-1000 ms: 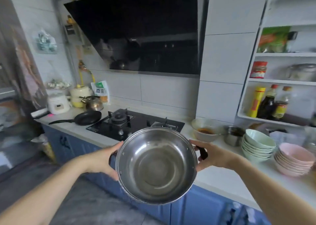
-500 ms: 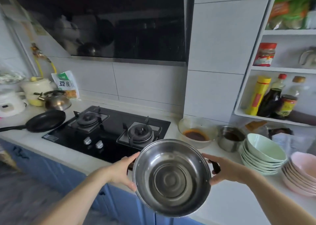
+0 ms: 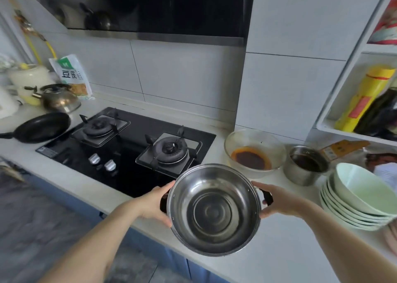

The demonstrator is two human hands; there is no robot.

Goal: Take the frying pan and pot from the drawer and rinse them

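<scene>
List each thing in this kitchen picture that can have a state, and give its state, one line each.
Pot: empty, held tilted above the counter edge.
Left hand: gripping the pot's left handle.
Right hand: gripping its right handle.
Frying pan: empty, resting on the counter.
Burners: unlit.
Glass bowl: holds red-brown sauce.
Steel cup: holds dark liquid.
Green bowls: stacked.

The steel pot (image 3: 214,209) is empty and shiny, tilted with its mouth toward the viewer, held above the counter edge. The black frying pan (image 3: 41,127) lies flat left of the stove.
</scene>
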